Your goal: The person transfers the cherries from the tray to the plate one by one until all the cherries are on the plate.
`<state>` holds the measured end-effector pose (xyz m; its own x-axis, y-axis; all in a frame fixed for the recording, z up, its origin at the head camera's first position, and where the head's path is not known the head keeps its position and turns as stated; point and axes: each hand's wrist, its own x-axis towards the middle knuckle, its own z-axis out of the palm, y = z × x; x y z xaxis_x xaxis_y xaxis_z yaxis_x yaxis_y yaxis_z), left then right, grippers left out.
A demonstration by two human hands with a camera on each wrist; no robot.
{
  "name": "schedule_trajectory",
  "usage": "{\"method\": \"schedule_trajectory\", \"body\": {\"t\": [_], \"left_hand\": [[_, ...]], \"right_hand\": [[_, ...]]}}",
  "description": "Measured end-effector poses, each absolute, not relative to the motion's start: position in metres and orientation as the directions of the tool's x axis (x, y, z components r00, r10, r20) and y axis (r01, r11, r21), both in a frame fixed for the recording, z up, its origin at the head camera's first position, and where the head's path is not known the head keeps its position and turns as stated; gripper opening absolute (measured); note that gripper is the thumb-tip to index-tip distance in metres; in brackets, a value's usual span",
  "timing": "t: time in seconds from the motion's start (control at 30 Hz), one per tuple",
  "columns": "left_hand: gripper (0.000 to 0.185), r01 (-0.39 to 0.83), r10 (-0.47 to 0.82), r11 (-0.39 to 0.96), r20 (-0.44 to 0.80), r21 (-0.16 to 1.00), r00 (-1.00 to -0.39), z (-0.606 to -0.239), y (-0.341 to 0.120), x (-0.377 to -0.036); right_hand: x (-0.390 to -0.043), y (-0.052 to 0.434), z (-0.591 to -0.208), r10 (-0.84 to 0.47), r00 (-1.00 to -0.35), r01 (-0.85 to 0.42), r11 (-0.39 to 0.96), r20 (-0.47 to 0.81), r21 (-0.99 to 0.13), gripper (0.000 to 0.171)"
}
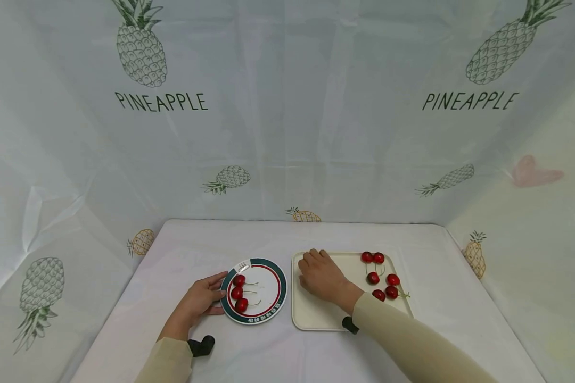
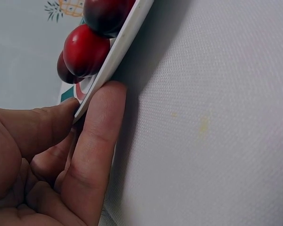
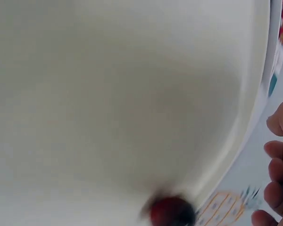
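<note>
In the head view, my left hand (image 1: 198, 300) grips the left rim of a round white plate (image 1: 274, 290) with a dark green border. The left wrist view has the thumb on the rim's upper side and a finger beneath it, the rim tilted off the cloth. Three red cherries (image 1: 237, 293) with stems lie on the plate's left half. Over the left part of a cream rectangular tray (image 1: 311, 319) is my right hand (image 1: 327, 276). Its fingers (image 3: 276, 193) are loosely curled with nothing between them and the thumb. Several cherries (image 1: 372, 277) lie on the tray's right side.
A white cloth (image 1: 259, 354) covers the table, with plate and tray side by side on it. Behind hangs a pale curtain (image 1: 287, 133) printed with pineapples. Black straps with camera mounts (image 1: 202, 346) sit at both wrists.
</note>
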<state>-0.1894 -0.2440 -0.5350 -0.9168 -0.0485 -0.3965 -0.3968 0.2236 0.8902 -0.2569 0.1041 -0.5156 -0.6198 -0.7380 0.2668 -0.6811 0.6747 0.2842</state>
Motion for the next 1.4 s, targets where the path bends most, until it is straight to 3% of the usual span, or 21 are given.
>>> {"method": "schedule_trajectory", "body": {"t": [0.17, 0.3, 0.57, 1.1, 1.4], "left_hand": [[0.057, -0.401, -0.053, 0.229, -0.400, 0.887, -0.915, -0.534, -0.244, -0.189], [0.057, -0.401, -0.058, 0.233, -0.399, 0.886, -0.915, -0.535, -0.244, -0.189], [0.057, -0.396, -0.047, 0.235, -0.397, 0.888, -0.917, -0.533, -0.243, -0.188], [0.057, -0.395, -0.051, 0.223, -0.394, 0.891, -0.918, -0.534, -0.242, -0.188], [0.057, -0.394, -0.055, 0.225, -0.392, 0.891, -0.918, -0.534, -0.243, -0.187]], "right_hand": [[-0.265, 0.135, -0.513, -0.669, -0.690, -0.625, 0.743, 0.278, 0.237, 0.031], [-0.266, 0.149, -0.511, -0.625, -0.750, -0.586, 0.780, 0.217, 0.222, 0.036], [-0.268, 0.151, -0.520, -0.604, -0.785, -0.571, 0.792, 0.137, 0.218, 0.035], [-0.253, 0.149, -0.518, -0.742, -0.654, -0.696, 0.666, 0.145, 0.268, 0.024], [-0.233, 0.172, -0.519, -0.797, -0.576, -0.741, 0.603, 0.183, 0.294, 0.015]]}}
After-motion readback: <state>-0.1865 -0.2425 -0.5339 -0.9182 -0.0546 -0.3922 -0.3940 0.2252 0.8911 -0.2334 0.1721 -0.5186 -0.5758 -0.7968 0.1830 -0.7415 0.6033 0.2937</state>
